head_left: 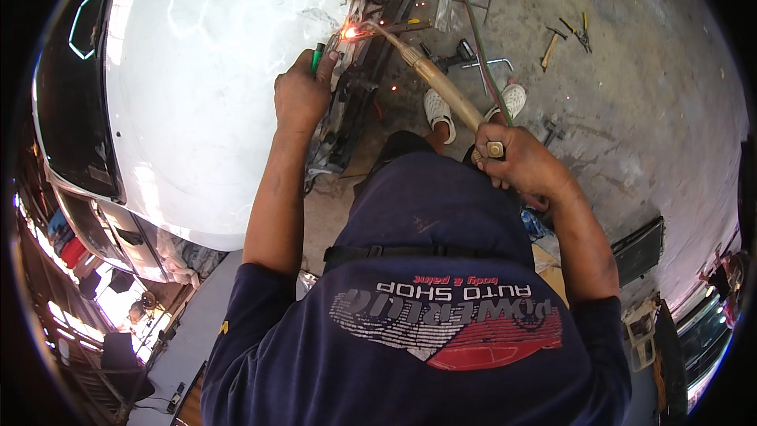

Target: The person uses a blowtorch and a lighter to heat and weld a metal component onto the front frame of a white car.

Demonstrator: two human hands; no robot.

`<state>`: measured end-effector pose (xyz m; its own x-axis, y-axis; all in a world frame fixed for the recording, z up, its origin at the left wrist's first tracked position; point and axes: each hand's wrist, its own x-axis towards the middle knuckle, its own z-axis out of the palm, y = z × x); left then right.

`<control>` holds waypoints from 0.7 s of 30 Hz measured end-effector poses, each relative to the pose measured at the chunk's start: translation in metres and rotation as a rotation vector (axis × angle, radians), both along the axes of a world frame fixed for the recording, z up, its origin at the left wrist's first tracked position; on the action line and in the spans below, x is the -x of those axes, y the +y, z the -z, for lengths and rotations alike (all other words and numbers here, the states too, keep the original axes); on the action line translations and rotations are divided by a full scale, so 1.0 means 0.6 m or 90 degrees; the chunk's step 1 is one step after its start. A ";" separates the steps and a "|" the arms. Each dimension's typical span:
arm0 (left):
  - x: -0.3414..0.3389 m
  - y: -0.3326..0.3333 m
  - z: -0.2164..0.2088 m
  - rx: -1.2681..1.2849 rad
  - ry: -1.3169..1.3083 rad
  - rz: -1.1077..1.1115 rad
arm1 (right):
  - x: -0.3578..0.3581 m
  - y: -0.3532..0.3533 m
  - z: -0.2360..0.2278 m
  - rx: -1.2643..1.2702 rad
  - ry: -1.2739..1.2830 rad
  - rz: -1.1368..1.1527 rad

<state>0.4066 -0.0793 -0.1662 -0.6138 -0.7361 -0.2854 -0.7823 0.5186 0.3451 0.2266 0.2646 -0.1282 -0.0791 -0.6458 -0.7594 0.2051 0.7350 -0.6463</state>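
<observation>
Head view: one brass torch point(441, 83) flames at the white car panel's point(213, 95) edge, upper centre.
Right hand point(516, 162) clenches the torch; left hand point(302, 93) grasps one green lighter point(318, 56) beside the flame.

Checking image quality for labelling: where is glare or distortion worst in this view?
Head view: the white car panel is washed out by glare; the torch flame flares bright near the left hand; fisheye bends edges at the rim, with black corners.

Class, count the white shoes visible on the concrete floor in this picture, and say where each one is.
2: one white shoe left of the brass torch, the other white shoe right of it, partly hidden. No others visible.
</observation>
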 end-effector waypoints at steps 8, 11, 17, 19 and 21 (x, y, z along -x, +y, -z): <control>0.005 0.010 -0.013 -0.042 0.026 -0.070 | 0.000 -0.002 -0.011 0.000 -0.016 0.005; -0.003 0.009 -0.010 -0.189 0.104 -0.193 | 0.004 0.011 0.002 0.005 -0.006 0.001; -0.006 0.023 0.050 -0.484 0.292 -0.220 | 0.040 0.072 -0.026 0.000 0.057 0.087; -0.008 0.028 0.077 -0.479 0.280 -0.178 | 0.042 0.071 -0.055 0.003 0.202 -0.043; -0.047 0.013 0.076 -0.378 0.268 -0.259 | 0.033 0.024 -0.071 0.166 0.168 -0.082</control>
